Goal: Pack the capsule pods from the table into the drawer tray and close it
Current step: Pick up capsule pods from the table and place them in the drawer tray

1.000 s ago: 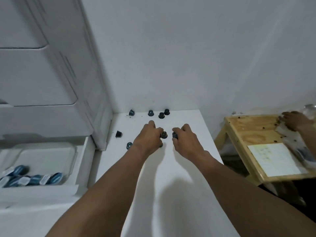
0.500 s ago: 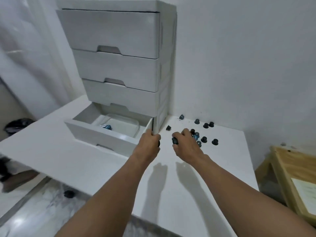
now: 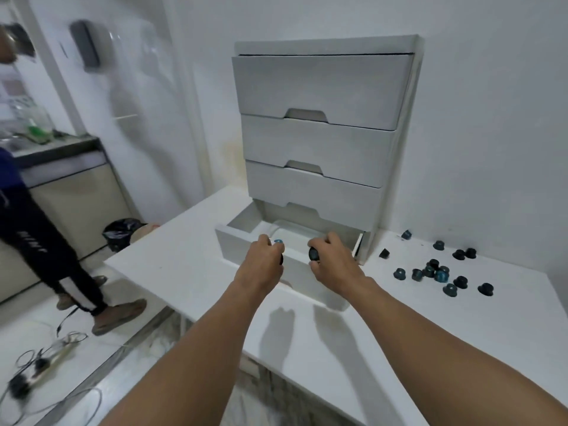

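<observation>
**A:** What is laid out here, and which step is in hand?

**B:** A white desk (image 3: 399, 333) is seen carrying a grey four-drawer unit (image 3: 322, 87). Its bottom drawer (image 3: 242, 250) is pulled out, and a pale tray (image 3: 295, 230) is seated inside it. The step is judged to be loading: pods are held at the drawer's front wall, not yet set down.

**A:** How are the hands set?

**B:** The left hand (image 3: 261, 267) is held at the front wall, its fingers (image 3: 268, 245) curled round a blue pod (image 3: 278, 241) that shows at the tips. A dark shape under the palm cannot be made out. By the right hand (image 3: 336, 264), a dark pod (image 3: 313, 254) is pinched between thumb and fingers (image 3: 326, 242).

**A:** And the other capsule pods?

**B:** A loose cluster of capsule pods (image 3: 436, 272) is scattered on the desk to the right of the unit, well apart from the drawer. Two are lying nearer the unit's foot.

**A:** What is called for next?

**B:** The held pods should be carried forward over the tray and released only once the front wall is cleared, so that nothing is dropped onto the desk. Several more loads are judged necessary before the drawer can be pushed shut.
</observation>
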`<state>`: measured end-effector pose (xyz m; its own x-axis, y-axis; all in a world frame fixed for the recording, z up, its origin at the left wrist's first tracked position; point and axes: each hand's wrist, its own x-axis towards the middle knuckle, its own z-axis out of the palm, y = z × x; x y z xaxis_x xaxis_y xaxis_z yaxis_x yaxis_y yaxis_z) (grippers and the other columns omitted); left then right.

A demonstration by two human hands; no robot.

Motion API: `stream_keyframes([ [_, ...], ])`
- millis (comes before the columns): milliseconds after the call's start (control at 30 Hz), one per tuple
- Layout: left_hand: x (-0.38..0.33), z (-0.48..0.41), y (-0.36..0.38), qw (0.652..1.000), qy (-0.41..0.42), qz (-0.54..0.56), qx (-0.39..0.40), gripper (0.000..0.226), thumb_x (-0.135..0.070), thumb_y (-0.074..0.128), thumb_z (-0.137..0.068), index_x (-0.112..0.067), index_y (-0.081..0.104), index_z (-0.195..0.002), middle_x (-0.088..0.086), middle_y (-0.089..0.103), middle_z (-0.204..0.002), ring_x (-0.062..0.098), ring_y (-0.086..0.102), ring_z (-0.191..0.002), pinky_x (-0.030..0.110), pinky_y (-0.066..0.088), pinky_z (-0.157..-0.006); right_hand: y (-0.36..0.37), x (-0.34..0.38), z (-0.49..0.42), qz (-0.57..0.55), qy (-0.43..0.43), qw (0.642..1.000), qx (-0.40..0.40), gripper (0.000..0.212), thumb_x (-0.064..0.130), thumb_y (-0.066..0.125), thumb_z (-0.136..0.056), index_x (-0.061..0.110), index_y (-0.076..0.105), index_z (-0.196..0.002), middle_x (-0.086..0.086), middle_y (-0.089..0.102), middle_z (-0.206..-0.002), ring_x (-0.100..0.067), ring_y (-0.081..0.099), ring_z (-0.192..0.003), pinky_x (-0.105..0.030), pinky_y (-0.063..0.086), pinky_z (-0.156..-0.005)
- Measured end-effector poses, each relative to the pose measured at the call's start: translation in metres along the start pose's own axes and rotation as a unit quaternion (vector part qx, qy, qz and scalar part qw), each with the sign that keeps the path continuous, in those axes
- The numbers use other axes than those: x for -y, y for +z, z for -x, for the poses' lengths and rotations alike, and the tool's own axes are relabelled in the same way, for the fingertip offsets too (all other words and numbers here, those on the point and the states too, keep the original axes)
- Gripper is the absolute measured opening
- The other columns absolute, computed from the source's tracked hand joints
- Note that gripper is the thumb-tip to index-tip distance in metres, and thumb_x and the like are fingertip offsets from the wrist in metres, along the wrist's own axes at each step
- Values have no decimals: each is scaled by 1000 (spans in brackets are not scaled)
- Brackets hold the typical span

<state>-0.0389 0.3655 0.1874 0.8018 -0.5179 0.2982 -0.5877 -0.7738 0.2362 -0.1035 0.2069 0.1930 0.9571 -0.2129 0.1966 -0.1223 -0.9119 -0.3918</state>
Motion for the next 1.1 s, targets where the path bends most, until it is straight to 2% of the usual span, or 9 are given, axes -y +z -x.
stream_keyframes([
  [200, 76, -19, -9, 1000, 8, -4, 26, 21, -9, 56, -86, -7, 58, -107, 12, 47, -103, 29, 49, -90, 37, 50, -78, 42, 56, -33, -6, 9, 1000, -10, 27, 9, 55, -88, 13, 54, -115, -9, 43, -110, -32, 54, -88, -40, 50, -80],
  [400, 109, -47, 6, 998, 31, 14, 52, 19, -9, 55, -86, -5, 59, -104, 14, 49, -102, 30, 52, -84, 36, 49, -77, 65, 62, -69, 19, 33, 999, 1, 27, 9, 55, -89, 12, 54, -116, -9, 43, -109, -31, 55, -87, -41, 51, -79],
  [633, 129, -113, 31, 996, 32, 21, 78, 20, -12, 57, -86, -7, 59, -106, 13, 50, -103, 31, 55, -90, 36, 49, -80, 79, 40, -141, 19, 55, 998, 0, 30, 13, 57, -88, 13, 54, -118, -10, 45, -114, -33, 56, -92, -37, 49, -82],
  [833, 130, -192, 53, 994, 35, 19, 100, 23, -17, 64, -85, -7, 59, -106, 12, 55, -105, 30, 58, -90, 28, 43, -73, 91, 3, -202, 6, 91, 996, 19, 30, 16, 60, -85, 15, 53, -114, -8, 47, -114, -30, 55, -95, -34, 47, -78],
  [967, 128, -222, 72, 993, 50, 2, 110, 26, -26, 63, -81, -10, 60, -101, 12, 63, -98, 31, 59, -88, 33, 48, -74, 97, -18, -223, 29, 95, 994, 41, 30, 27, 64, -83, 16, 52, -108, -7, 58, -108, -27, 57, -90, -30, 41, -69],
  [1100, 128, -237, 93, 988, 63, 1, 140, 32, -32, 64, -78, -10, 61, -102, 11, 66, -97, 29, 59, -88, 34, 50, -73, 109, -37, -230, 19, 114, 992, 54, 28, 31, 67, -79, 17, 54, -99, -4, 65, -100, -24, 56, -88, -28, 40, -70],
])
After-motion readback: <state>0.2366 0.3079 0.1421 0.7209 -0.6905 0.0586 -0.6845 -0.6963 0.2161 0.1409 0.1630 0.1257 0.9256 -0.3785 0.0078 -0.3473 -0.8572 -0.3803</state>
